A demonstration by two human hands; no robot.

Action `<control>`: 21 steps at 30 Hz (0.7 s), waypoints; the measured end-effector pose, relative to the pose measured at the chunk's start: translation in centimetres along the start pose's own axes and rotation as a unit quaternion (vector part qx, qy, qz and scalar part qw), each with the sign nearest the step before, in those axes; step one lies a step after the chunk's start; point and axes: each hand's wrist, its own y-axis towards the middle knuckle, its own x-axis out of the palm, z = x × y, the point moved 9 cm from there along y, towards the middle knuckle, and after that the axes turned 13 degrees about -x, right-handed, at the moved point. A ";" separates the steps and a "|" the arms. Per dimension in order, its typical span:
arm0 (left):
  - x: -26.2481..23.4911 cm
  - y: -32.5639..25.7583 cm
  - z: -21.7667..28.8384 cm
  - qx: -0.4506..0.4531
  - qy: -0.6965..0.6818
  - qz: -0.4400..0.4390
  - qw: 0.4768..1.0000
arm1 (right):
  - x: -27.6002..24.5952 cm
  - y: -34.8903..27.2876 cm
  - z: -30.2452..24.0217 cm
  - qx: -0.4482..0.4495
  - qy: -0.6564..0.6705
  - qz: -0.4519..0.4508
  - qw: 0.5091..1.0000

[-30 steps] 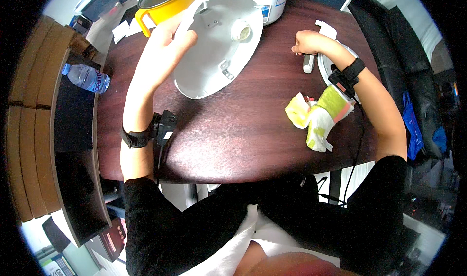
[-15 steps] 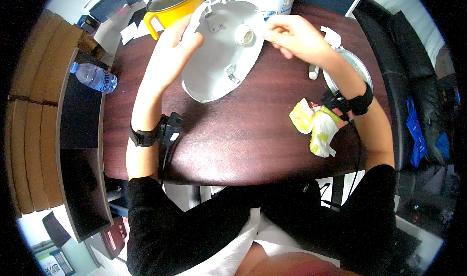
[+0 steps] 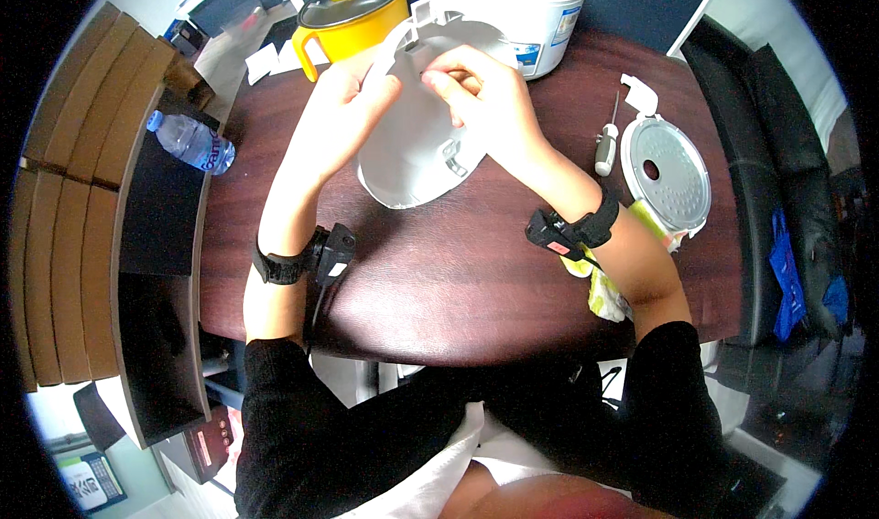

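Observation:
A white, oval plastic lid shell [image 3: 407, 167] is tilted up above the table, its hollow inner side facing me. My left hand [image 3: 341, 121] grips its left rim, thumb lying over the edge. Inside the shell, near the hinge end, my right hand [image 3: 485, 102] is closed in a pinch. Whatever sits between those fingertips, if anything, is too small or hidden to name. That hand also covers part of the shell's inside. A small clip-like bracket [image 3: 453, 157] shows on the shell's inner wall.
Behind the shell stand a white rice cooker body [image 3: 547, 34] and a yellow pot [image 3: 362, 32] with a dark lid. To the right lie a screwdriver [image 3: 605, 151], a round metal inner lid [image 3: 678, 189] and a yellow-white cloth [image 3: 606, 297]. A water bottle [image 3: 192, 142] is at left.
My right hand has moved left, from the shell's right edge to its inside near the hinge end. It now hides the round fitting that showed there. My left hand keeps its hold.

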 end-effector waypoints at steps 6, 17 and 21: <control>0.0 -0.2 0.5 0.001 0.013 0.010 1.000 | -0.2 0.3 -0.7 -0.029 -0.067 -0.006 0.997; -0.1 -0.3 0.7 -0.003 0.006 0.014 1.000 | -0.2 0.7 -4.1 -0.213 -0.248 -0.007 0.945; -0.1 -0.4 0.8 0.005 0.000 0.030 1.000 | -0.1 0.8 -4.5 -0.227 -0.270 -0.012 0.936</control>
